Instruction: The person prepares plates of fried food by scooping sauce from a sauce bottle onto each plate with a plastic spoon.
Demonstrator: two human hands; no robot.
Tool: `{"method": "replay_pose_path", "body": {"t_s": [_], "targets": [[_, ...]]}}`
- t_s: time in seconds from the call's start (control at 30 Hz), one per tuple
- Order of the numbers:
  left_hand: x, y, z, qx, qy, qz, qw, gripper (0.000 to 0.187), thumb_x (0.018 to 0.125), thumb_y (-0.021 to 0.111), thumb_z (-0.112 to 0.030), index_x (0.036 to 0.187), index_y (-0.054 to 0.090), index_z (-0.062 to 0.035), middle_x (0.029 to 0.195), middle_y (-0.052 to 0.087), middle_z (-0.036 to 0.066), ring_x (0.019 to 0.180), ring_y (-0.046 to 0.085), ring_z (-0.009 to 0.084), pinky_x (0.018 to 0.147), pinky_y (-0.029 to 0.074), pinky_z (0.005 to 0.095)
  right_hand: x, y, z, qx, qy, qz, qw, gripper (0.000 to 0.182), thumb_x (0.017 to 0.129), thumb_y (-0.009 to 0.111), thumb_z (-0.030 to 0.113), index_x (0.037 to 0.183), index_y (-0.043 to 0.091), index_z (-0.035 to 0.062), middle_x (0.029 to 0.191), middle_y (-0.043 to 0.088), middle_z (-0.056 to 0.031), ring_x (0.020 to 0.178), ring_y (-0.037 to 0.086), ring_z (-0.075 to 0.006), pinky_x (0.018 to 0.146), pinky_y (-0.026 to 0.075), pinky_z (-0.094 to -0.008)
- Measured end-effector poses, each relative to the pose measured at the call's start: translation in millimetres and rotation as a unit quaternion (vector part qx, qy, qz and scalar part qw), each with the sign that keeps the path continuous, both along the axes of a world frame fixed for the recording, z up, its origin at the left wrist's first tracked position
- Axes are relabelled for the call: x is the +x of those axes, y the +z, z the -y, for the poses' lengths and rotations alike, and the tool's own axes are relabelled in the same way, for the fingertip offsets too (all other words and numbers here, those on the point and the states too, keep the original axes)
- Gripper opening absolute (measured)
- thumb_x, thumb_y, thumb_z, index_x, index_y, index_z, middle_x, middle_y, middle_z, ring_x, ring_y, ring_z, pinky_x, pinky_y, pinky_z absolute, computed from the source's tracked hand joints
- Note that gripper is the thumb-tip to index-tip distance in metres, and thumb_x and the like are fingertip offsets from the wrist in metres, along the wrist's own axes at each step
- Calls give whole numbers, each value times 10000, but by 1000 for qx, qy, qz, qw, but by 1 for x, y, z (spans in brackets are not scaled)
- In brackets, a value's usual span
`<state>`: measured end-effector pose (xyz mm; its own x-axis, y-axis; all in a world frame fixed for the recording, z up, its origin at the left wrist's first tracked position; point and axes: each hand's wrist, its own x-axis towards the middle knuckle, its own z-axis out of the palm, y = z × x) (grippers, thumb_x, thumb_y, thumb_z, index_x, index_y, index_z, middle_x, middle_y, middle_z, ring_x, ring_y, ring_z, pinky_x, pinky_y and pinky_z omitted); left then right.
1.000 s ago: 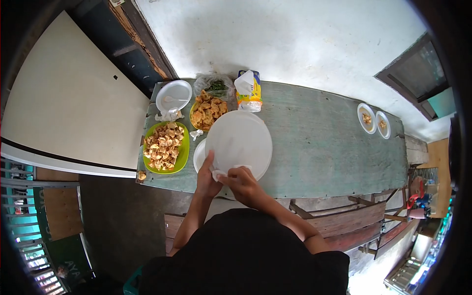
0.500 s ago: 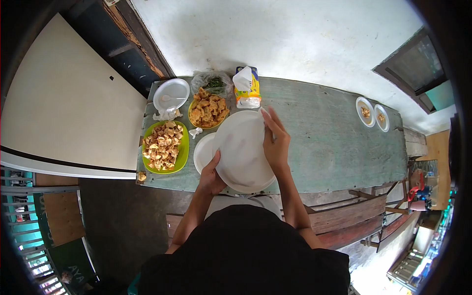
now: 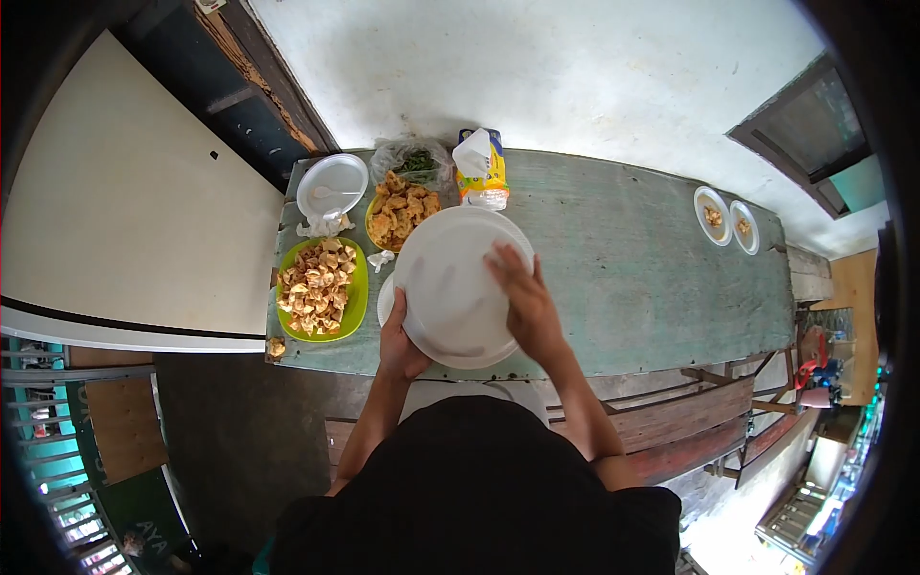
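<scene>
My left hand [image 3: 402,347] grips the lower left edge of a round white plate [image 3: 455,307], its thumb on the face. Over the plate's right side is my right hand [image 3: 525,305], fingers spread and slightly blurred; whether it touches the surface I cannot tell. Another white plate [image 3: 386,299] lies partly hidden beneath, at the left. Beyond is a dish of fried food [image 3: 398,213], and left of that a green plate [image 3: 360,305] heaped with cut brown pieces [image 3: 318,286].
On the green table [image 3: 652,287] stand a tissue pack [image 3: 484,177], a bag of green leaves [image 3: 414,163] and a white plate with a spoon [image 3: 321,174]. Two small plates [image 3: 712,237] of food sit far right. A wooden bench [image 3: 671,417] is at the near right.
The held plate has shifted left, covering more of the plate beneath. My right hand has left its upper right edge and moved down over its face, fingers spread.
</scene>
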<state>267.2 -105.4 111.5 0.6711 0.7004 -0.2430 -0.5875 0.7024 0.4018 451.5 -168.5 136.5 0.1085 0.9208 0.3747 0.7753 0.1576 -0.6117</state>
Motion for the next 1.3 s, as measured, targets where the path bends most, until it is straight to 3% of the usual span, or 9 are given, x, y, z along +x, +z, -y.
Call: {"method": "replay_pose_path", "body": {"t_s": [0.23,0.47,0.63,0.73,0.8,0.9,1.0,1.07,1.3], "targets": [[2,-14,-7,-9,-7,53,999,570,969,206,-443,1392,237,-63,1402,327,127,1276,336,304,1055,285,457,-13,-9,1,-27,-41,-23,999,607,697,401,-145,1274,454,38,1388,365,-141,1309,318,-274,1079,185,-484],[4,-23,-20,9,64,45,997,550,967,252,-406,1387,253,-51,1399,343,119,1277,343,289,1065,263,462,-42,-14,31,-77,176,-18,981,609,685,404,-139,1260,479,47,1386,377,-122,1303,337,-258,1057,243,-494],[1,-19,-17,-9,13,47,999,551,916,337,-288,1389,226,-29,1408,318,135,1287,318,320,1069,249,472,12,-27,12,-7,-82,-78,994,510,771,363,-151,1191,565,57,1322,464,-124,1255,412,-262,1060,278,-403],[4,-20,-11,26,-28,21,999,606,834,431,-206,1382,242,-26,1370,368,134,1271,345,314,1053,284,459,19,-41,7,89,-209,-353,908,457,808,360,-139,1167,580,37,1277,504,-149,1209,458,-236,1034,318,-333],[1,-29,-7,44,-41,4,998,640,791,480,-171,1375,262,-26,1342,403,130,1257,371,297,1041,311,440,21,-45,8,65,-244,-659,708,402,837,339,-122,1106,611,0,1238,530,-163,1152,496,-199,1004,341,-279],[-10,-51,-13,201,-144,-100,964,686,732,506,-130,1366,270,-14,1299,439,146,1213,426,283,995,376,415,32,-54,7,86,-248,-587,766,380,825,347,-120,1070,622,-26,1206,554,-154,1118,517,-196,985,358,-275],[-11,-41,-18,187,-194,22,963,653,793,538,-230,1353,287,-8,1282,456,153,1167,472,270,946,422,393,40,-51,10,81,-195,-477,853,379,803,354,-119,1036,638,-25,1172,575,-152,1110,522,-206,979,361,-265],[0,3,-18,183,-175,-190,949,634,877,503,-370,1349,290,-4,1288,450,150,1149,488,262,949,419,400,37,-39,7,61,-166,-425,888,375,792,358,-121,1025,637,-27,1161,582,-145,1115,524,-219,994,346,-303],[22,3,-20,45,-134,-125,982,626,943,288,-505,1351,298,-30,1274,460,140,1122,507,258,932,436,407,10,23,0,129,-87,-6,988,354,727,429,-98,977,639,38,1149,593,-91,1146,515,-246,1044,217,-485]]}}
